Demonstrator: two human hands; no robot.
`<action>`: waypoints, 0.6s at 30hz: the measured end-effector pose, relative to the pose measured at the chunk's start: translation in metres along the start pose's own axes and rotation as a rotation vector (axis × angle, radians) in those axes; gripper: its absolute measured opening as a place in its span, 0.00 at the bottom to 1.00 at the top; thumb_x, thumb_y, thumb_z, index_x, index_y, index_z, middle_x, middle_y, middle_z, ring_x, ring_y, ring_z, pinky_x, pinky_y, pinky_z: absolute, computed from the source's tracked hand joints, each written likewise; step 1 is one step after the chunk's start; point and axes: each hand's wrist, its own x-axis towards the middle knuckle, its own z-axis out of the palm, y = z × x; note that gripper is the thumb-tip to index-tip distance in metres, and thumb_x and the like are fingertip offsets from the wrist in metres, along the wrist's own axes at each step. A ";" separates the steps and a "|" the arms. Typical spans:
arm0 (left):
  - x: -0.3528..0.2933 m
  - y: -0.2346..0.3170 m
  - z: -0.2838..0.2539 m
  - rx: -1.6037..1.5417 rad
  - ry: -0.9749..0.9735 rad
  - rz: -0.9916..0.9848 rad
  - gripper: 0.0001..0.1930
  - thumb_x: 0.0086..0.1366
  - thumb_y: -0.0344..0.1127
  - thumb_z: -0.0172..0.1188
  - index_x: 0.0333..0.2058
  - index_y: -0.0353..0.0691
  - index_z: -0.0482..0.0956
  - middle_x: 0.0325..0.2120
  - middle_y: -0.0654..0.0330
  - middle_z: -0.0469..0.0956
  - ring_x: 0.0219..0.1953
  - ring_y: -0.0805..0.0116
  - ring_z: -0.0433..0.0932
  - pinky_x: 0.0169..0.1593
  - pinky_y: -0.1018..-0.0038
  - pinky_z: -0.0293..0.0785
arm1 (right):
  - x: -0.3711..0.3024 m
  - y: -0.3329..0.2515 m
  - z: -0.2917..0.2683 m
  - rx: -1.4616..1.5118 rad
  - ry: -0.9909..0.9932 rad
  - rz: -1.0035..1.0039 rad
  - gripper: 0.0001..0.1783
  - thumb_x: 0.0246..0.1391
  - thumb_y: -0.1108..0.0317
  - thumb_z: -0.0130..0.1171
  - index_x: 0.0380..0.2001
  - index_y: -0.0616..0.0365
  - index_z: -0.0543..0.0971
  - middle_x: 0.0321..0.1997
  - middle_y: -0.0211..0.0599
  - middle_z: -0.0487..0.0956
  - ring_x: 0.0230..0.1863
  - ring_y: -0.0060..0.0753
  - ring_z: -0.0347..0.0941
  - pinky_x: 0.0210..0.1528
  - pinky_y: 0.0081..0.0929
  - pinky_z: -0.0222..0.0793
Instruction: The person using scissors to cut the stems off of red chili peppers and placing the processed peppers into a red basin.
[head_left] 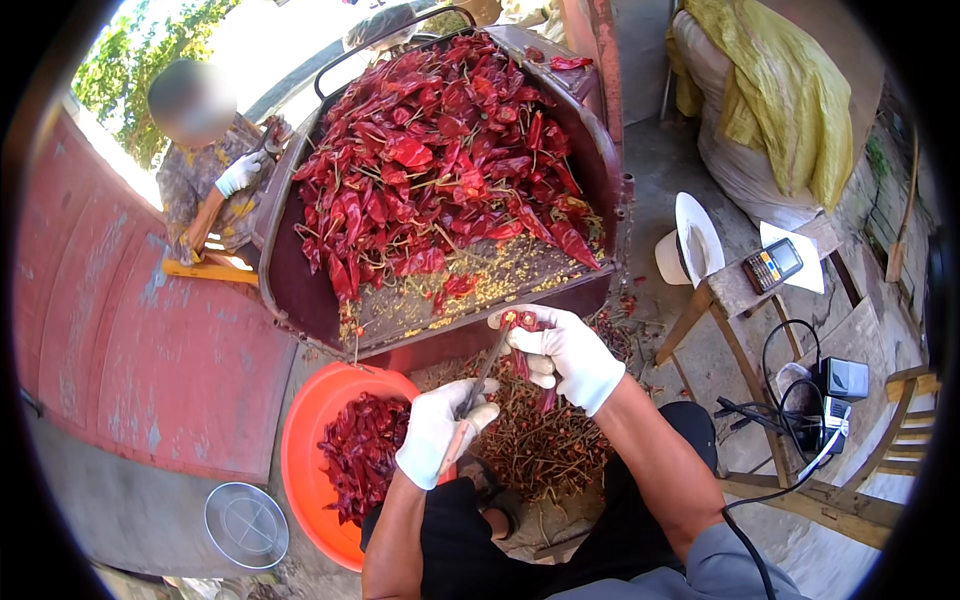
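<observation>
My left hand, in a white glove, is closed around what look like metal scissors. Their narrow blades point up toward my right hand; the handle is mostly hidden by my fingers. My right hand, also gloved, grips a few dried red chili peppers. Pale seeds show at their upper ends, right by the blade tips. Just beyond both hands, a big heap of dried red chilies fills a dark red metal cart bed. Loose yellow seeds lie along its near edge.
An orange basin with chilies stands left of my knees, near a round sieve. Stems litter the ground between my feet. A gloved co-worker sits far left. Right are a hat, wooden stool, handheld device and cables.
</observation>
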 end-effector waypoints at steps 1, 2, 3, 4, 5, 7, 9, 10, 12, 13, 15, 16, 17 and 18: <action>0.002 0.002 0.003 -0.029 -0.004 0.043 0.18 0.62 0.32 0.68 0.48 0.29 0.80 0.28 0.61 0.78 0.29 0.77 0.74 0.34 0.77 0.73 | 0.001 0.002 -0.004 0.110 -0.034 0.030 0.15 0.64 0.73 0.57 0.52 0.60 0.78 0.28 0.28 0.78 0.14 0.11 0.56 0.14 0.15 0.49; 0.003 0.006 0.006 -0.164 -0.004 0.006 0.18 0.62 0.33 0.67 0.48 0.28 0.79 0.27 0.61 0.78 0.27 0.77 0.73 0.32 0.77 0.72 | 0.001 0.002 -0.006 0.220 -0.068 0.060 0.14 0.64 0.74 0.56 0.53 0.59 0.77 0.29 0.29 0.78 0.14 0.10 0.56 0.14 0.15 0.50; 0.003 0.011 0.007 -0.299 -0.005 -0.031 0.18 0.62 0.33 0.67 0.47 0.27 0.78 0.27 0.61 0.77 0.26 0.77 0.73 0.30 0.77 0.71 | 0.000 0.002 -0.005 0.268 -0.041 0.119 0.13 0.65 0.75 0.54 0.52 0.59 0.77 0.33 0.30 0.79 0.14 0.10 0.55 0.15 0.14 0.49; 0.003 0.017 0.007 -0.431 -0.003 -0.069 0.19 0.63 0.33 0.66 0.47 0.26 0.77 0.26 0.61 0.76 0.24 0.76 0.72 0.28 0.78 0.70 | 0.000 0.005 -0.005 0.313 -0.055 0.144 0.13 0.64 0.74 0.54 0.51 0.59 0.77 0.33 0.30 0.80 0.14 0.10 0.55 0.14 0.14 0.49; 0.004 0.013 0.007 -0.503 0.028 0.016 0.19 0.63 0.34 0.65 0.48 0.26 0.75 0.24 0.61 0.75 0.21 0.76 0.70 0.24 0.79 0.65 | 0.001 0.007 -0.005 0.260 -0.036 0.127 0.14 0.64 0.74 0.55 0.52 0.59 0.77 0.33 0.31 0.80 0.14 0.10 0.56 0.14 0.15 0.50; 0.006 0.015 0.007 -0.551 0.121 -0.005 0.17 0.63 0.31 0.65 0.48 0.28 0.77 0.26 0.62 0.77 0.23 0.79 0.71 0.26 0.81 0.67 | 0.001 0.009 -0.004 0.064 0.029 0.035 0.16 0.64 0.72 0.57 0.53 0.60 0.77 0.32 0.31 0.81 0.15 0.11 0.60 0.15 0.16 0.53; 0.009 0.016 0.006 -0.390 0.194 -0.024 0.15 0.63 0.30 0.65 0.47 0.29 0.79 0.27 0.63 0.78 0.24 0.81 0.71 0.27 0.81 0.69 | -0.001 0.007 0.000 -0.221 0.119 -0.115 0.17 0.62 0.69 0.60 0.53 0.60 0.78 0.31 0.32 0.81 0.16 0.13 0.64 0.15 0.18 0.57; 0.010 0.014 0.007 -0.266 0.218 -0.017 0.15 0.64 0.31 0.65 0.47 0.28 0.78 0.26 0.64 0.77 0.23 0.80 0.70 0.27 0.80 0.68 | -0.001 0.008 0.002 -0.341 0.159 -0.122 0.17 0.61 0.67 0.61 0.52 0.59 0.79 0.31 0.34 0.82 0.17 0.16 0.67 0.18 0.20 0.61; 0.010 0.016 0.007 -0.125 0.296 -0.003 0.15 0.64 0.31 0.64 0.46 0.28 0.78 0.25 0.64 0.76 0.23 0.80 0.70 0.27 0.80 0.67 | 0.000 0.010 0.006 -0.582 0.235 -0.136 0.17 0.58 0.64 0.64 0.50 0.57 0.81 0.30 0.37 0.83 0.19 0.24 0.73 0.22 0.24 0.68; 0.011 0.021 0.011 -0.110 0.344 0.005 0.14 0.64 0.31 0.64 0.46 0.28 0.79 0.25 0.64 0.77 0.24 0.80 0.70 0.28 0.80 0.68 | 0.001 0.014 0.003 -0.742 0.247 -0.268 0.17 0.57 0.63 0.64 0.49 0.55 0.82 0.30 0.39 0.83 0.22 0.27 0.74 0.25 0.26 0.70; 0.013 0.026 0.015 -0.075 0.436 0.053 0.12 0.64 0.29 0.64 0.45 0.29 0.80 0.27 0.64 0.79 0.28 0.82 0.71 0.33 0.81 0.70 | 0.005 0.026 -0.005 -1.060 0.262 -0.535 0.17 0.55 0.61 0.66 0.47 0.51 0.83 0.30 0.42 0.83 0.26 0.35 0.78 0.32 0.30 0.74; 0.014 0.028 0.016 -0.042 0.460 0.051 0.12 0.64 0.29 0.64 0.44 0.29 0.80 0.28 0.64 0.79 0.28 0.82 0.72 0.34 0.80 0.71 | 0.005 0.026 -0.004 -1.075 0.239 -0.492 0.17 0.55 0.60 0.66 0.48 0.50 0.83 0.31 0.43 0.83 0.27 0.37 0.79 0.34 0.31 0.74; 0.015 0.033 0.016 -0.010 0.483 0.050 0.11 0.64 0.28 0.65 0.44 0.29 0.81 0.28 0.64 0.80 0.29 0.82 0.72 0.35 0.80 0.72 | 0.004 0.024 -0.002 -1.090 0.216 -0.448 0.17 0.55 0.60 0.65 0.48 0.49 0.83 0.31 0.43 0.83 0.29 0.40 0.79 0.36 0.32 0.74; 0.016 0.035 0.017 0.023 0.506 0.049 0.11 0.63 0.28 0.65 0.43 0.29 0.81 0.28 0.64 0.80 0.29 0.82 0.72 0.36 0.80 0.72 | 0.001 0.021 0.000 -1.105 0.193 -0.405 0.17 0.55 0.59 0.65 0.48 0.48 0.83 0.32 0.44 0.83 0.31 0.42 0.80 0.39 0.33 0.74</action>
